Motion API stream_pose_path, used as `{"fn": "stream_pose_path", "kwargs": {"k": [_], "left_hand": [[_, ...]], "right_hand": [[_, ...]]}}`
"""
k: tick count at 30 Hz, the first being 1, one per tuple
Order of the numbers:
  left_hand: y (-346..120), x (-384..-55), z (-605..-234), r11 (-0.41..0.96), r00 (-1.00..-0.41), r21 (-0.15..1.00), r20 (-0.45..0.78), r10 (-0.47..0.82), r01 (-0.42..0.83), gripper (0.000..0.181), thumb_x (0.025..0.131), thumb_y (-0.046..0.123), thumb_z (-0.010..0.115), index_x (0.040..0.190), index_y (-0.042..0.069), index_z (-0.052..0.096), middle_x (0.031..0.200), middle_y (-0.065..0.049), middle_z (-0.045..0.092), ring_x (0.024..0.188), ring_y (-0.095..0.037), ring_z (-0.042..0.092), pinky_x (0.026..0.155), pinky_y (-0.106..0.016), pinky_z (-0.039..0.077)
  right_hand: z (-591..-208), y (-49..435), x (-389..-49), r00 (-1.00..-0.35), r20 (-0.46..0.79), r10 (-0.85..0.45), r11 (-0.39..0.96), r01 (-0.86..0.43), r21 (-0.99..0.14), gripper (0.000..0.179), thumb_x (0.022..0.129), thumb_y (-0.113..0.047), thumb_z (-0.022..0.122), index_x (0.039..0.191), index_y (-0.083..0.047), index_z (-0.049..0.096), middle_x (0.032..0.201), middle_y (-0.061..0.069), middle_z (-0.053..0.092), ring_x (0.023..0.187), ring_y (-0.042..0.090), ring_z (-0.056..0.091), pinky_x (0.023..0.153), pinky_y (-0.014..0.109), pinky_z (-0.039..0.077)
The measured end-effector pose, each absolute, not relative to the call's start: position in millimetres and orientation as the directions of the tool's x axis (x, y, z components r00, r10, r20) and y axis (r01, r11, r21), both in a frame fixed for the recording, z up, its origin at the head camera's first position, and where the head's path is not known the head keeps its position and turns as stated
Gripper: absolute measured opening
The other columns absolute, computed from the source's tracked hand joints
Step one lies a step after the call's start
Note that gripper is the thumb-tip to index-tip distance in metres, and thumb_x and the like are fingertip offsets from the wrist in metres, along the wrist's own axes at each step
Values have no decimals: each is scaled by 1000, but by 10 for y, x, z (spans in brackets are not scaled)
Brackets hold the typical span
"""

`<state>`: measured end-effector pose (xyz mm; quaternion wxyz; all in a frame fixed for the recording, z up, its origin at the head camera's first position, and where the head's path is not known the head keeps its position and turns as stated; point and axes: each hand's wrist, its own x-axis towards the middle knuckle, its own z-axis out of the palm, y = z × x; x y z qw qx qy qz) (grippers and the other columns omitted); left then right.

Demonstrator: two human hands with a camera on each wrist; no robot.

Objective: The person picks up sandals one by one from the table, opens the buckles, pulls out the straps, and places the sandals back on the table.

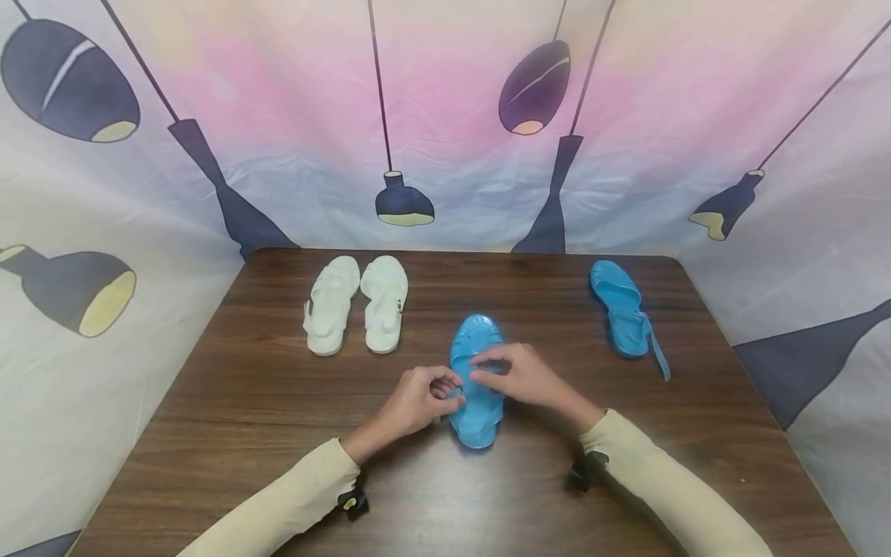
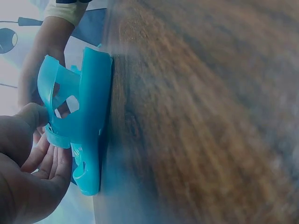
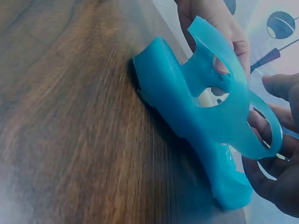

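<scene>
A glossy blue sandal point(image 1: 476, 387) lies sole down on the table, toe pointing away. At its left side, my left hand point(image 1: 418, 402) pinches a side strap near the heel; in the right wrist view this hand point(image 3: 217, 32) has its thumb and a finger at the strap's hole point(image 3: 221, 78). My right hand point(image 1: 525, 379) reaches over the sandal from the right, thumb and forefinger apart. In the right wrist view, fingers of the right hand point(image 3: 285, 154) curve behind a looped front strap point(image 3: 273, 126), which partly hides them.
A pair of white sandals point(image 1: 327, 309) stands at the back left of the brown wooden table point(image 1: 230, 402). Another blue sandal point(image 1: 629, 333) lies at the back right, its ankle strap point(image 1: 657, 352) hanging loose. A printed cloth point(image 1: 313, 93) hangs behind the table.
</scene>
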<state>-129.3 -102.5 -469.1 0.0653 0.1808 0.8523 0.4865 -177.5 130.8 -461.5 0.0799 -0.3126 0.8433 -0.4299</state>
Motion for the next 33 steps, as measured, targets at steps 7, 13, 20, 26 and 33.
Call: {"fn": "stream_pose_path", "kwargs": {"k": [7, 13, 20, 26, 33], "left_hand": [[-1029, -1274, -4708, 460, -929, 852, 77, 361, 249, 15, 86, 8, 81, 99, 6, 73, 90, -3, 72, 82, -11, 68, 73, -21, 58], [-1022, -1282, -4703, 461, -931, 847, 101, 351, 266, 15, 85, 8, 81, 98, 6, 73, 90, -2, 73, 82, -11, 68, 73, -20, 58], [-1006, -1288, -4718, 467, -932, 837, 130, 338, 287, 16, 84, 7, 82, 97, 5, 75, 89, -3, 74, 82, -10, 69, 72, -20, 58], [-984, -1294, -4720, 466, -927, 830, 151, 343, 308, 15, 83, 6, 82, 96, 5, 74, 89, -3, 74, 81, -11, 69, 73, -20, 58], [-986, -1302, -4732, 471, -925, 822, 167, 340, 321, 14, 83, 6, 82, 95, 5, 75, 90, -4, 75, 82, -11, 70, 73, -20, 58]], "right_hand": [[-4680, 1264, -1733, -744, 133, -655, 426, -509, -748, 22, 94, -30, 76, 109, -15, 80, 105, -6, 77, 96, 5, 70, 83, 27, 58], [-4687, 1286, -1704, -748, 125, -651, 416, -489, -767, 17, 93, -29, 78, 105, -18, 81, 102, -8, 78, 96, 5, 71, 84, 27, 58], [-4695, 1310, -1656, -769, 125, -627, 421, -470, -775, 18, 92, -33, 78, 102, -19, 81, 98, -10, 78, 86, 3, 70, 77, 26, 59], [-4693, 1327, -1641, -786, 109, -609, 459, -460, -760, 16, 93, -32, 78, 102, -19, 82, 96, -8, 78, 73, 4, 65, 68, 25, 57], [-4708, 1319, -1660, -784, 94, -614, 478, -464, -745, 20, 93, -33, 76, 105, -18, 82, 96, -6, 78, 72, 3, 65, 65, 25, 56]]}}
